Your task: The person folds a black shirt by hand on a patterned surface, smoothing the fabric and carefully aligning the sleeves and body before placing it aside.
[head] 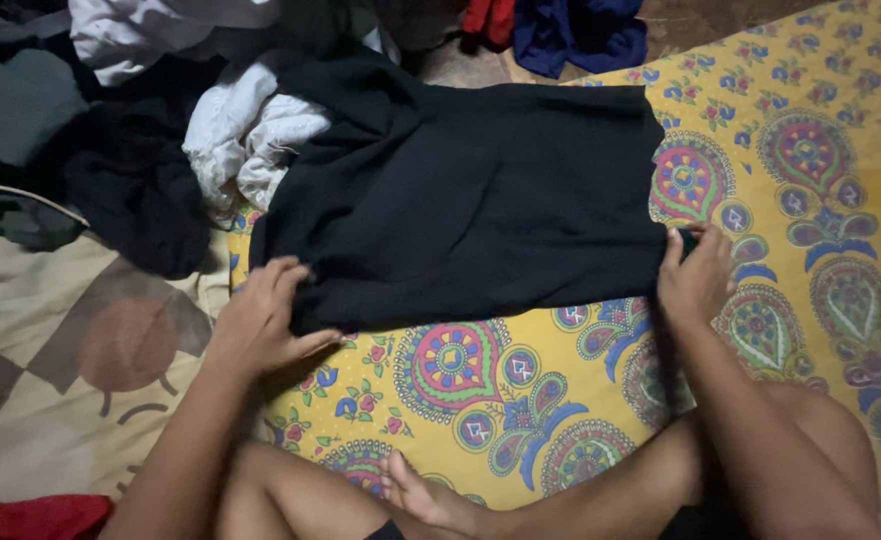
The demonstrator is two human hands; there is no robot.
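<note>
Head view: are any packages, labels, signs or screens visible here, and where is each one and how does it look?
None in view: only cloth.
Black garment: spread flat on the yellow patterned sheet, both hands at its near edge.
Clothes pile: upper left, white, grey and dark pieces.

Black garment (470, 200), yellow paisley-patterned sheet (810, 120), white cloth (250, 130), red cloth (35, 518)
</note>
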